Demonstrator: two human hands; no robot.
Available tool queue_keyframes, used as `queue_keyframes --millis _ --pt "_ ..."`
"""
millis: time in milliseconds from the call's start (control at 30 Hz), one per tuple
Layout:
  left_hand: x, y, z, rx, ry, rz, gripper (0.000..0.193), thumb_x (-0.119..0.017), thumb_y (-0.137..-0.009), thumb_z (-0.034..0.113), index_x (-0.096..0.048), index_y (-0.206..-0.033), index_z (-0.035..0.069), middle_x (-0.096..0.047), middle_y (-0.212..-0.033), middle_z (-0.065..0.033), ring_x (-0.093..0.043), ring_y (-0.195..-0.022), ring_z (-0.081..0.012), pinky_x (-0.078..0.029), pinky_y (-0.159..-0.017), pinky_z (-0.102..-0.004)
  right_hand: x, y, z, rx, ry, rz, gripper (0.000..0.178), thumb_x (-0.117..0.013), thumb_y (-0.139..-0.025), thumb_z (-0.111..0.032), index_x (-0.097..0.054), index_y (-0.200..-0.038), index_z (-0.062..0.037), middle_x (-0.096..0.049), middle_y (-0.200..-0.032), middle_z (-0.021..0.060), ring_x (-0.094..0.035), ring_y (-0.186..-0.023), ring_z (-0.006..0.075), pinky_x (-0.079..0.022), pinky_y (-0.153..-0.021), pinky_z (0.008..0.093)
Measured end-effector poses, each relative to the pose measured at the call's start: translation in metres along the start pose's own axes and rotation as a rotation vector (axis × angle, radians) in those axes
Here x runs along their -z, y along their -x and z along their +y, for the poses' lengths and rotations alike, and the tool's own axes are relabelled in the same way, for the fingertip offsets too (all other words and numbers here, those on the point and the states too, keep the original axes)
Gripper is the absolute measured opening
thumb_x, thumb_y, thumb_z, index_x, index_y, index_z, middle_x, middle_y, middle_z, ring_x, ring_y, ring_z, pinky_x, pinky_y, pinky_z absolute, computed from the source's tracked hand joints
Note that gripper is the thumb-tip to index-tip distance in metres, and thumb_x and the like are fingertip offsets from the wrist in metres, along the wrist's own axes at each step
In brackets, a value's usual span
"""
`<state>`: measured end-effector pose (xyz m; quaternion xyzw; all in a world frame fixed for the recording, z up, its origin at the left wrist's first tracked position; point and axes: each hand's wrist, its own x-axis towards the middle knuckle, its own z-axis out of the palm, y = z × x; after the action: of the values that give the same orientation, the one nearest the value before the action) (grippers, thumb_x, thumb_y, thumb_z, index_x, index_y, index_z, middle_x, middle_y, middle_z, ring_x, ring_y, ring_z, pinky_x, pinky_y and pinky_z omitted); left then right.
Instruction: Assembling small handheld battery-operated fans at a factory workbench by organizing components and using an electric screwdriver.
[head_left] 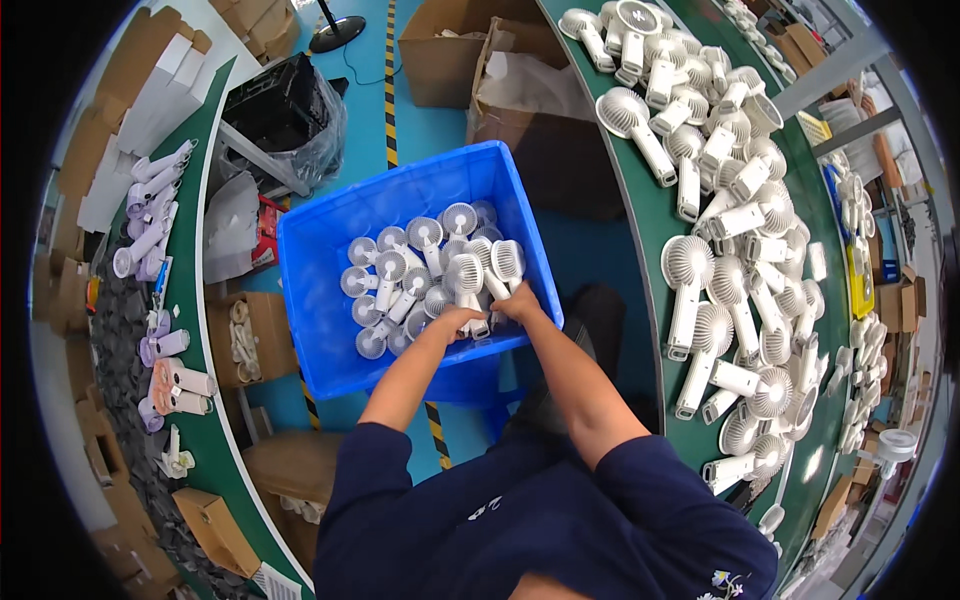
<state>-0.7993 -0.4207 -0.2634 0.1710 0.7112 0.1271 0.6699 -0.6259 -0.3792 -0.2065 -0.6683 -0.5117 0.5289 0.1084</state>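
A large blue plastic bin [310, 335] stands in front of me with a heap of white handheld fans [390, 265] inside. Both my arms reach into its near right part. My left hand [458, 322] is closed round the handle of a white handheld fan [464, 275], its round grille pointing away from me. Just to the right, my right hand [516, 302] is wrapped round the handle of another handheld fan [507, 260]. The two held fans lean close together above the heap. Some fingertips are hidden behind the handles.
A green bench [640, 210] on the right carries many piled white handheld fans [712, 325]. The left bench [205, 440] holds purple fans [150, 210], a pink one and a small carton [215, 530]. Beyond the bin stand cardboard boxes [540, 135] and a black crate [270, 105] in plastic.
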Motion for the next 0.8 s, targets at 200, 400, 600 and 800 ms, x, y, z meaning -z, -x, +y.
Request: queue_keyframes --millis 200,400,600,800 --pt "-0.021 0.026 0.013 0.026 -0.079 -0.134 0.055 -0.071 -0.075 0.036 -0.051 -0.120 0.011 -0.057 -0.118 -0.0116 -0.053 -0.107 -0.0275 -0.042 -0.087 -0.0408 0.000 -0.017 0.025 -0.150 0.211 0.028 0.042 -0.077 -0.058 -0.022 -0.066 -0.090 0.0035 -0.065 -0.092 0.0213 -0.065 -0.089 0.0285 -0.051 -0.078 0.0357" --pt "-0.035 0.017 0.028 0.027 -0.369 -0.115 0.084 -0.068 -0.070 0.056 -0.036 -0.129 0.005 -0.043 -0.128 -0.0243 -0.053 -0.101 -0.0351 -0.046 -0.079 -0.0444 0.038 0.005 0.000 -0.073 0.441 -0.025 0.047 -0.067 -0.069 -0.036 -0.065 -0.102 -0.0018 -0.064 -0.103 0.0190 -0.062 -0.097 0.0295 -0.049 -0.083 0.0378" --pt "-0.003 0.005 0.026 0.027 -0.761 -0.177 0.067 -0.068 -0.073 0.050 -0.049 -0.112 -0.001 -0.054 -0.108 -0.0212 -0.056 -0.088 -0.0279 -0.047 -0.073 -0.0389 0.184 0.241 -0.164 0.697 0.125 0.103 0.045 -0.062 -0.079 -0.033 -0.055 -0.113 -0.0028 -0.060 -0.105 0.0187 -0.058 -0.099 0.0349 -0.047 -0.084 0.0425" --pt "0.008 0.003 0.030 0.030 -0.846 0.053 0.053 -0.068 -0.076 0.043 -0.056 -0.099 -0.004 -0.058 -0.091 -0.0149 -0.056 -0.079 -0.0227 -0.047 -0.071 -0.0338 0.382 0.366 -0.047 0.548 -0.120 0.658 0.033 -0.062 -0.084 -0.020 -0.055 -0.113 -0.0050 -0.065 -0.095 0.0088 -0.063 -0.084 0.0170 -0.050 -0.073 0.0296"
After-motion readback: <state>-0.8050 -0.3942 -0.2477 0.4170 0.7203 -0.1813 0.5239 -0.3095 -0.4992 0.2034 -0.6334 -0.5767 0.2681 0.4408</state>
